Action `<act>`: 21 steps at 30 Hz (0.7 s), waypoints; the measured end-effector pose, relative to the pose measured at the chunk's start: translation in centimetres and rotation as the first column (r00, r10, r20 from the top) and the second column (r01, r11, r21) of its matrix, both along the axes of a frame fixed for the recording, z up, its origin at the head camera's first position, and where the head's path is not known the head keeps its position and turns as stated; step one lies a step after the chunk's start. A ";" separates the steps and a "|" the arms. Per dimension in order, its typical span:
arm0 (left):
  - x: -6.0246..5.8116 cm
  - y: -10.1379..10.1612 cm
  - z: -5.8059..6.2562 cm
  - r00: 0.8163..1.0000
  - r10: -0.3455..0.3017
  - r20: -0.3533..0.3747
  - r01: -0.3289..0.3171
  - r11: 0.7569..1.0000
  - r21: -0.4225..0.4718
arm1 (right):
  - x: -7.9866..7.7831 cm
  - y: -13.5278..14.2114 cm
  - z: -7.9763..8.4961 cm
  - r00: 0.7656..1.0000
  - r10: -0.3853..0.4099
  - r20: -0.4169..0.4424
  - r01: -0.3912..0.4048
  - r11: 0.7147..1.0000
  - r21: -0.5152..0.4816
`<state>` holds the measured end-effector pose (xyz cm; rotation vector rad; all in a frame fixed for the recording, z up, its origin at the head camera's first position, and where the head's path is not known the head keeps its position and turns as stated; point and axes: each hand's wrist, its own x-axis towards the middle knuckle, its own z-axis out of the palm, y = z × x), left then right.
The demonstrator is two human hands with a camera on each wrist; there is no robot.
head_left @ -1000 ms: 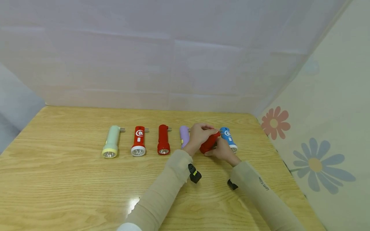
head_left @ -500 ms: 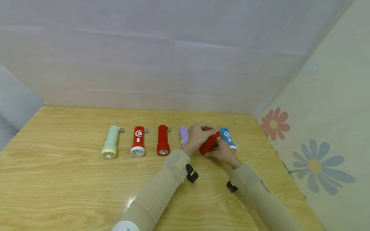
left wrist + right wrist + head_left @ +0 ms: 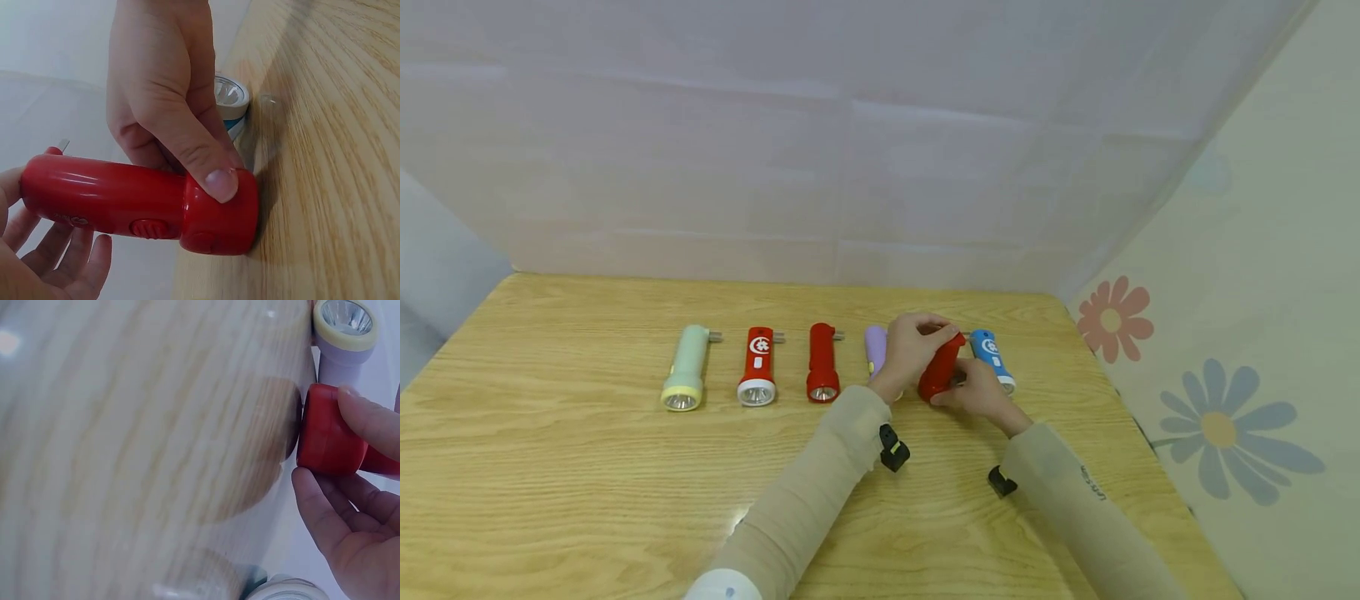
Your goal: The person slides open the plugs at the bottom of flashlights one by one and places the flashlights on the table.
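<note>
Both hands hold one red flashlight, which leans with its tail raised and its head low at the table. My left hand has its thumb and fingers at the tail end, where metal plug prongs stick out. Around the head end, my right hand grips with its thumb on one side and fingers on the other. A ridged slide switch shows on the body in the left wrist view. Whether the head touches the wood cannot be told. The lens is hidden.
In a row lie a pale green flashlight, a red one with a white head, and an all-red one. A purple flashlight, partly covered, lies left of the hands; a blue one lies right. A wall sheet stands behind the table.
The held red flashlight has tipped more upright, its tail rising slightly to the left with my left hand. My right hand stays at its head. The row of flashlights has not moved.
</note>
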<state>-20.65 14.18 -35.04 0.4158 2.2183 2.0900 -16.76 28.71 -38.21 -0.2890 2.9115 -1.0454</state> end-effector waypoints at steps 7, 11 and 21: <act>-0.3 -0.3 -0.3 0.998 0.000 -0.056 -0.002 0.999 -0.049 | 0.1 0.0 0.1 0.999 -0.037 0.037 0.036 0.999 0.005; -0.4 -0.4 -0.5 0.996 -0.008 -0.093 0.000 0.996 -0.085 | 0.2 0.0 0.2 0.995 -0.060 0.074 0.060 0.998 0.000; -0.3 -0.5 -0.4 0.997 -0.032 -0.066 0.026 0.995 -0.095 | 0.6 0.0 0.3 0.990 -0.085 0.116 0.087 0.996 -0.012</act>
